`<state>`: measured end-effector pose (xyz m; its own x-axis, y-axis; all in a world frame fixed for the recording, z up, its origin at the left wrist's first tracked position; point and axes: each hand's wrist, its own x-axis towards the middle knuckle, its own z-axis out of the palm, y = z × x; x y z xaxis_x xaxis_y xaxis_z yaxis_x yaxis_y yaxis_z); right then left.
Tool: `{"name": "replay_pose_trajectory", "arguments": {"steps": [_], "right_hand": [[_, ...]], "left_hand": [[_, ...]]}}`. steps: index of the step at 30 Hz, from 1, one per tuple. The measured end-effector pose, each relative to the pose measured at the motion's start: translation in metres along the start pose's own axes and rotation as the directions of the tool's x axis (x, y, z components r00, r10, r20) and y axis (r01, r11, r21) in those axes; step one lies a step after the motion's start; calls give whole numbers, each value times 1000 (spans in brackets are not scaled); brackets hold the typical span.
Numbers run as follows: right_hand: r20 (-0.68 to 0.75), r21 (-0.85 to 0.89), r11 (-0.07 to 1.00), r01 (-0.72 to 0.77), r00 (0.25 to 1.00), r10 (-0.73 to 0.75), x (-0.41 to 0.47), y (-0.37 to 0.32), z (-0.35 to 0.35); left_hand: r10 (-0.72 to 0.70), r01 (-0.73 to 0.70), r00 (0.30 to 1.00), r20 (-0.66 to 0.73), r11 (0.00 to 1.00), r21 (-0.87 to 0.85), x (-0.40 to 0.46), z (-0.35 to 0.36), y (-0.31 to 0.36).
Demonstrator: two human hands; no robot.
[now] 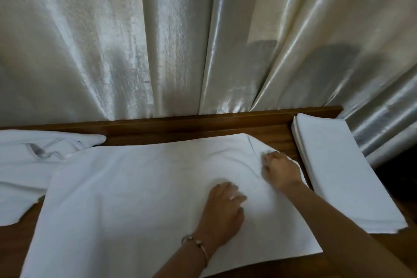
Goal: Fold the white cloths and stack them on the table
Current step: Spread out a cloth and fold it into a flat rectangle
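Right hand (281, 170) curled onto the far right corner of the spread cloth (135, 187), grip apparently pinching a raised wrinkle there, though blur hides the fingertips. Left hand (223, 210), bracelet (196, 242) at the wrist, pressed nearly flat on the same cloth just nearer than the right hand, fingers loosely bent, gripping nothing. Spread cloth lying open across the middle of the wooden tabletop (203, 128). Stack of folded cloths (338, 171) just beside the spread cloth's right edge. Unfolded pile (33, 160) at its left, partly tucked under. Curtain (180, 40) hanging beyond it. Probably smoothing before the first fold; next calls for lifting one edge and carrying it across squarely.
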<state>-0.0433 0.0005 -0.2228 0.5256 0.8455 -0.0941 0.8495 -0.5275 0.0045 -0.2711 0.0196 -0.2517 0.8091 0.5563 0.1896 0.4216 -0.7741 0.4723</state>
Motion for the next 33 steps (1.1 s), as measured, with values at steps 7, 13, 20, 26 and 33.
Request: {"name": "replay_pose_trajectory", "arguments": {"steps": [7, 13, 20, 26, 33], "right_hand": [[35, -311, 922, 231, 972, -232, 3, 12, -17], [191, -34, 978, 205, 962, -195, 0, 13, -24], [203, -222, 909, 353, 928, -311, 13, 16, -25], [129, -285, 878, 384, 923, -362, 9, 17, -21], [117, -291, 906, 306, 952, -284, 0, 10, -17]], "left_hand": [[66, 1, 970, 233, 961, -276, 21, 22, 103], [-27, 107, 897, 441, 982, -157, 34, 40, 135], [-4, -34, 893, 450, 997, 75, 43, 64, 137], [81, -119, 935, 346, 989, 91, 41, 69, 137], [54, -100, 899, 434, 991, 83, 56, 44, 148]]}}
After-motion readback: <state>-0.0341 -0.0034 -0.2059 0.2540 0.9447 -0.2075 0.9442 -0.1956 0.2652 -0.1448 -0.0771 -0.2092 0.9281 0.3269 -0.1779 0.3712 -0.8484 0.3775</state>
